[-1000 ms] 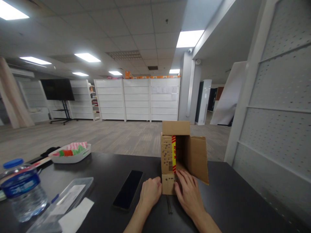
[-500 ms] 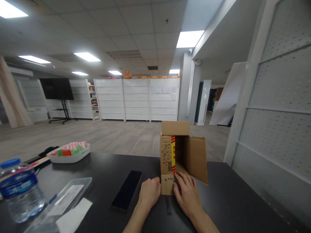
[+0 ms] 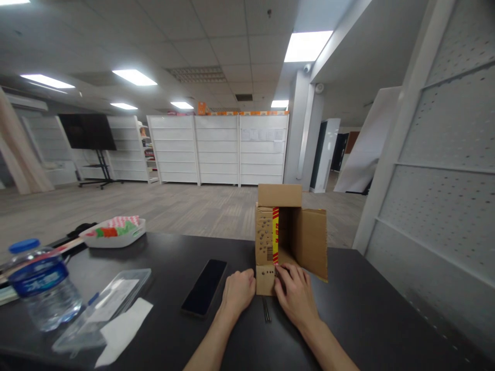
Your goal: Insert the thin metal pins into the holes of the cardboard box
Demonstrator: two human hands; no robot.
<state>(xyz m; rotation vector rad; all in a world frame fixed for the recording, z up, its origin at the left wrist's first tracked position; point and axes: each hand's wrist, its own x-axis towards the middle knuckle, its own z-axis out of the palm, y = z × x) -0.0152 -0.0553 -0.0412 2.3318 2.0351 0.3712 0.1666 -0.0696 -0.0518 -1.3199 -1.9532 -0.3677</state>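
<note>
The cardboard box (image 3: 265,219) stands on the dark surface (image 3: 356,309), its open mouth facing the wearer; yellow tape (image 3: 276,237) with red stripes and red characters, too small to read, runs down beside the opening; a small barcode (image 3: 269,253) sits left of it, among dark spots. Compared with half a second ago, the whole scene sits a little higher in the view, while both hands keep their places at the box.

The right hand (image 3: 297,296) lies at the bottom of the mouth, its fingers bent over the lower flap (image 3: 265,284); the left hand (image 3: 238,289) is just beside that flap's left edge, fingers curled inward; whether either set grips anything, I cannot tell.

Thin dark rods (image 3: 266,310) lie between the wrists, just in front of the box; a smartphone (image 3: 204,287), its screen dark, lies left of the left hand; farther left are a clear plastic case (image 3: 133,288), white paper (image 3: 124,330) and a water bottle (image 3: 50,312), whose blue label (image 3: 38,278) bears blurred white characters.
</note>
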